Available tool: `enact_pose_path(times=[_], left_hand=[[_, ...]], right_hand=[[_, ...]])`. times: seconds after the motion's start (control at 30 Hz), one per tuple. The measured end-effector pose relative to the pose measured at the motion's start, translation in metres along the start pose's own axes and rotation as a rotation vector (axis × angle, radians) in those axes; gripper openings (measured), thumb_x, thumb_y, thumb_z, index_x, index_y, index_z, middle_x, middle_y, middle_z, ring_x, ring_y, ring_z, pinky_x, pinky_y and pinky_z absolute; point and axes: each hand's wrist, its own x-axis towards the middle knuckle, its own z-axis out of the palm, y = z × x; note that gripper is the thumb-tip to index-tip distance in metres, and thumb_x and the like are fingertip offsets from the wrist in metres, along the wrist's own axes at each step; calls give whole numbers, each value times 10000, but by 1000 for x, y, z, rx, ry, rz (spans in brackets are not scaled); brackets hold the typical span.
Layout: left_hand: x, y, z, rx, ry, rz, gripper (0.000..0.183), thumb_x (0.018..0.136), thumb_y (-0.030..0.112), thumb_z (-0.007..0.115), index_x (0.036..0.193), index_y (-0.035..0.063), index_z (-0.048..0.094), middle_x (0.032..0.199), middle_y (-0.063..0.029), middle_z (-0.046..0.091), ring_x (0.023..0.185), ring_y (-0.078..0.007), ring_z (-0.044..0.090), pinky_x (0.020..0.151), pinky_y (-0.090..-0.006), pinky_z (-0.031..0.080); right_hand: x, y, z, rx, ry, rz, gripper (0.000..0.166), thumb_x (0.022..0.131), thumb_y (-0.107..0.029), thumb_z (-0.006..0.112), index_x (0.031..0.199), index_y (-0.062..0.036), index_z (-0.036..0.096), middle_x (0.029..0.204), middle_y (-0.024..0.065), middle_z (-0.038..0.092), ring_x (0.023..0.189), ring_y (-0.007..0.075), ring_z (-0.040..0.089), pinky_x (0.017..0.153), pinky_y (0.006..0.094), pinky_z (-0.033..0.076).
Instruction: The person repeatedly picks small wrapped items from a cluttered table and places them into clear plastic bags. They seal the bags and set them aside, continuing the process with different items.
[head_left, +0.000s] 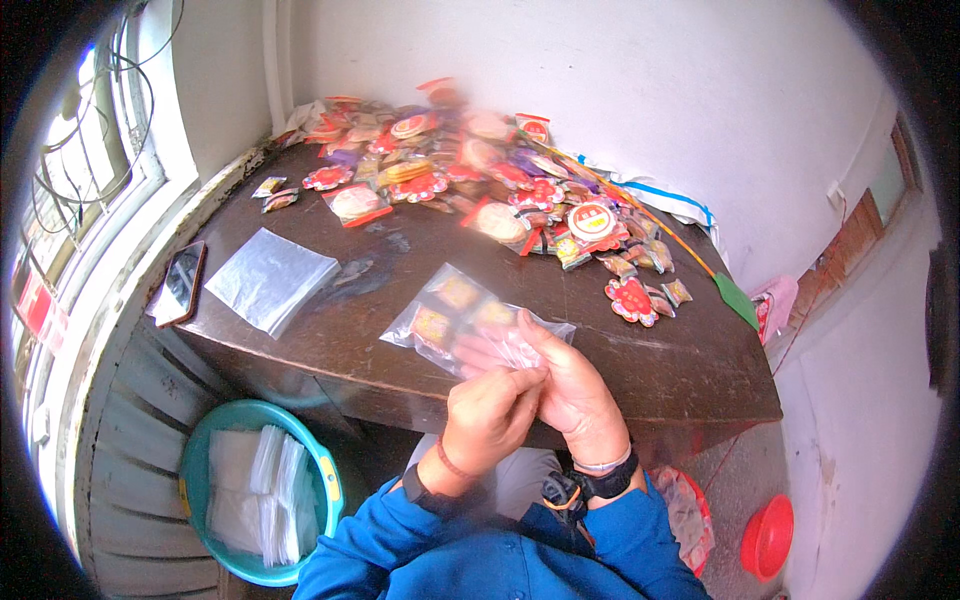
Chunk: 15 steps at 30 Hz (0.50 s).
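A clear plastic bag (424, 300) holding several small square packets with yellow wrapping (430, 327) is between my hands, over the front of the dark wooden table (360, 341). With my left hand (491, 409) I pinch the bag's near edge, thumb and fingertips together. My right hand (574, 390) grips the bag's right part. Its fingers show through the film; I cannot tell whether they are inside or behind it. To the left lies a flat stack of clear plastic bags (270, 281).
A heap of wrapped snacks (450, 165) covers the table's back. Across its right side lies an orange stick with a green flap (735, 300). A smartphone (182, 283) rests at the left edge. A teal basin (337, 480) holds more bags. A red basin (768, 536) stands at lower right.
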Motion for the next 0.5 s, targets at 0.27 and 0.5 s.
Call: enact_pose_path(times=[0.27,0.5], left_hand=[[-2,-6,1,89,-17,33,222,848,-36,769,1046,57,727,790,-122,704,659,-282,694,610,-361,540],[1,-7,5,86,-4,10,204,873,-61,749,1052,36,728,753,-93,635,596,-230,601,561,-336,479]], right_hand=[[13,11,-15,69,-46,11,710,1071,-464,576,1508,77,437,1494,245,558,1382,348,553,1175,497,436],[-39,-18,-53,93,0,-81,382,1051,-222,641,1331,37,630,1289,180,696,1200,297,672,1087,457,522]])
